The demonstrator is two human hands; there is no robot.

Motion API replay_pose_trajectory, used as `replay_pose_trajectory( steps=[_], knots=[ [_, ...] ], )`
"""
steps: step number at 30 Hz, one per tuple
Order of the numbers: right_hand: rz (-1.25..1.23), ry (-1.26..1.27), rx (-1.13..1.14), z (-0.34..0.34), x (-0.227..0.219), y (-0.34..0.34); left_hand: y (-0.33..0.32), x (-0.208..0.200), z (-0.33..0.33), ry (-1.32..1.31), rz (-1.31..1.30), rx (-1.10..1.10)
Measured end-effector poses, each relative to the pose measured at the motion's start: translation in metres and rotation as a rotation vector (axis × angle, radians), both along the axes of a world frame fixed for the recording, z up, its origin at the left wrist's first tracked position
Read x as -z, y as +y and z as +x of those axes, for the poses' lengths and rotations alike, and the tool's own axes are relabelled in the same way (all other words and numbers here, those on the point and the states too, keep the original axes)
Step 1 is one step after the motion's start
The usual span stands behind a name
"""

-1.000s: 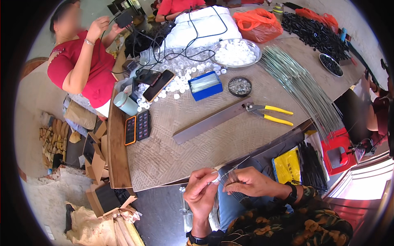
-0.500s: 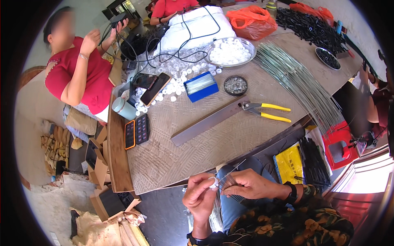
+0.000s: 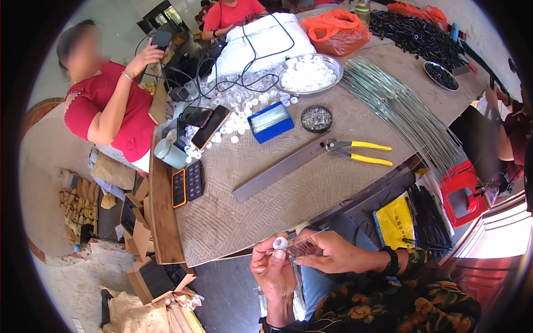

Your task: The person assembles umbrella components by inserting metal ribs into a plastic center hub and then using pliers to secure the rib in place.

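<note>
Just past the table's front edge, my left hand pinches a small white plastic ring, its hole facing up toward me. Close beside it on the right, my right hand is closed around a bunch of thin metal wires. The wire ends fan out toward the ring; whether any touches it I cannot tell. Farther in lie yellow-handled cutters against a flat metal bar. Behind the bar stand a blue box of thin rods and a round black dish of small clear pieces.
Long metal wires spread over the table's right side. A metal bowl of white rings, an orange bag and black parts sit farther back. Phones and a cup are at left. A person in red holds a black device.
My left hand has turned the white ring so its hole shows, and drawn slightly away from the wires. The person in red has lowered one hand.
</note>
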State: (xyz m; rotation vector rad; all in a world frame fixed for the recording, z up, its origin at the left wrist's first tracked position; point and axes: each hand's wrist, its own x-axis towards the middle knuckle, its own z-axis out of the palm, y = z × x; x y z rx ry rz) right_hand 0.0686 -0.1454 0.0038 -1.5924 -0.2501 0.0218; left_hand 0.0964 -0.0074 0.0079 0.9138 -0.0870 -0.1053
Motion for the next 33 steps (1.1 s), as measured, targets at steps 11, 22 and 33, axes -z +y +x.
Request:
replay_pose_trajectory(
  steps=[11, 22, 33],
  knots=[
    [0.212, -0.302, 0.143, 0.006, 0.009, 0.017, 0.004, -0.005, -0.006, -0.097, 0.112, -0.096],
    [0.586, -0.022, -0.046, 0.004, 0.012, 0.020, 0.015, -0.006, -0.007, -0.015, -0.050, 0.111],
    [0.659, 0.075, -0.054, -0.001, 0.005, 0.023, 0.023, -0.005, -0.009, -0.028, -0.021, 0.046]
  ],
)
